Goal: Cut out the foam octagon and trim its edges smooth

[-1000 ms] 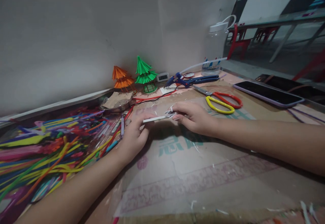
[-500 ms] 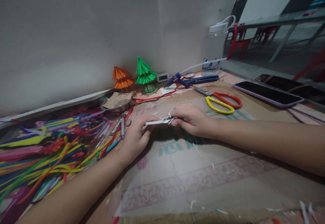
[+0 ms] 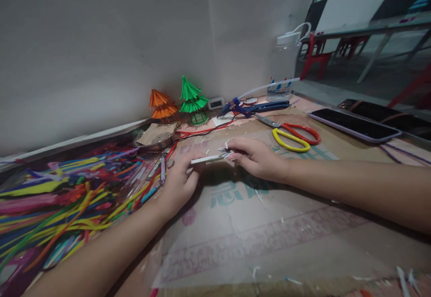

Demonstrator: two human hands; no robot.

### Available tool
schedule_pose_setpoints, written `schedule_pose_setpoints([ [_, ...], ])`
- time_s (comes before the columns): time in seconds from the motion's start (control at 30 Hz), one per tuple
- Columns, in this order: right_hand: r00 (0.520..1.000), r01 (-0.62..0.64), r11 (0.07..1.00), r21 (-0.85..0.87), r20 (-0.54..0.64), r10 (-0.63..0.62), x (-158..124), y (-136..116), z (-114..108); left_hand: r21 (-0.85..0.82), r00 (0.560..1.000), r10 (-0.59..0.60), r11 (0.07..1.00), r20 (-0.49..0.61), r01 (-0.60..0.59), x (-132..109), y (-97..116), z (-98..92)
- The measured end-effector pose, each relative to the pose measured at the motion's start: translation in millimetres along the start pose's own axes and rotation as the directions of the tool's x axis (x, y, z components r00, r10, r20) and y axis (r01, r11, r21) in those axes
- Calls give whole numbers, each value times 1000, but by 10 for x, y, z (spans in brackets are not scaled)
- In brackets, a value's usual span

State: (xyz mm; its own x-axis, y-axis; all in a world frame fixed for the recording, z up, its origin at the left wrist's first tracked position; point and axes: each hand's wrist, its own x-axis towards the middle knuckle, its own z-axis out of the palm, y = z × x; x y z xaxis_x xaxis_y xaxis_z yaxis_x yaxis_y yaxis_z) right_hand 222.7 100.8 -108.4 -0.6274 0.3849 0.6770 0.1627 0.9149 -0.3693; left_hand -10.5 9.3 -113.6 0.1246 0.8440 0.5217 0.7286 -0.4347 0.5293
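Above the middle of the work surface, my left hand (image 3: 182, 173) is closed around one end of a thin white strip piece (image 3: 209, 158), with its thumb underneath. Several short white ends splay out at the other end of the piece. My right hand (image 3: 257, 157) is curled there, its thumb and forefinger tips on those splayed ends and a small gap between the fingers. Exactly how the ends are joined is too small and blurred to tell. Beneath both hands lies a printed sheet (image 3: 235, 234) with white scraps on it.
Colourful pipe cleaners (image 3: 67, 198) heap at the left. Behind stand an orange paper-like tree (image 3: 163, 106), a green tree (image 3: 191, 101), a blue glue gun (image 3: 234, 107) and a water bottle (image 3: 283, 68). Scissors (image 3: 292, 137) and a phone (image 3: 353, 124) lie to the right.
My right fingers have loosened a little and parted from their tighter pinch on the white ends. The white piece has tilted slightly upward at its right end; my left hand is nearly still.
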Motion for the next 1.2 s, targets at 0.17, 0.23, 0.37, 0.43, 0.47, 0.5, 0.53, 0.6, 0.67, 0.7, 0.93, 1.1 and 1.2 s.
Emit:
schedule_pose_setpoints([
  [0.17, 999, 45, 998, -33, 3, -45, -4, -5, -12, 0, 1000, -4, 1000, 5, 4, 4, -5, -3],
  [0.23, 999, 53, 998, -40, 8, -53, -4, -16, -17, 0, 1000, 11, 1000, 6, -11, 2, -11, -3],
  [0.37, 996, 80, 995, -67, 47, -77, 3, -37, -35, -9, 999, 29, 1000, 17, -29, -6, -20, -2],
  [0.43, 993, 94, 992, -82, 73, -88, 7, -43, -45, -6, 999, 38, 999, 18, -38, -10, -23, -2],
  [0.47, 993, 96, 992, -86, 83, -88, 8, -43, -49, -3, 999, 41, 999, 15, -41, -11, -25, -1],
  [0.5, 993, 92, 992, -88, 89, -84, 8, -43, -51, 0, 999, 42, 999, 14, -42, -11, -26, 0],
  [0.53, 993, 85, 992, -88, 92, -77, 8, -41, -52, 2, 999, 44, 999, 14, -44, -9, -27, 2],
  [0.6, 994, 70, 994, -89, 92, -62, 7, -37, -49, 0, 998, 52, 999, 19, -52, -4, -26, 4],
  [0.67, 994, 58, 995, -85, 94, -50, 7, -36, -44, -7, 997, 65, 998, 28, -65, 2, -22, 6],
  [0.7, 995, 56, 995, -81, 92, -48, 7, -36, -40, -10, 997, 69, 998, 29, -68, 4, -19, 8],
  [0.93, 997, 75, 996, -54, 19, -74, 1, -26, -20, -19, 1000, 16, 1000, 8, -16, 0, -6, 14],
  [1.1, 997, 71, 994, -77, 21, -70, 7, -17, -28, -4, 1000, 21, 1000, -5, -21, 8, -26, 9],
  [1.2, 995, 97, 991, -93, 38, -94, 18, -24, -36, 1, 999, 32, 999, -5, -32, 12, -35, 7],
])
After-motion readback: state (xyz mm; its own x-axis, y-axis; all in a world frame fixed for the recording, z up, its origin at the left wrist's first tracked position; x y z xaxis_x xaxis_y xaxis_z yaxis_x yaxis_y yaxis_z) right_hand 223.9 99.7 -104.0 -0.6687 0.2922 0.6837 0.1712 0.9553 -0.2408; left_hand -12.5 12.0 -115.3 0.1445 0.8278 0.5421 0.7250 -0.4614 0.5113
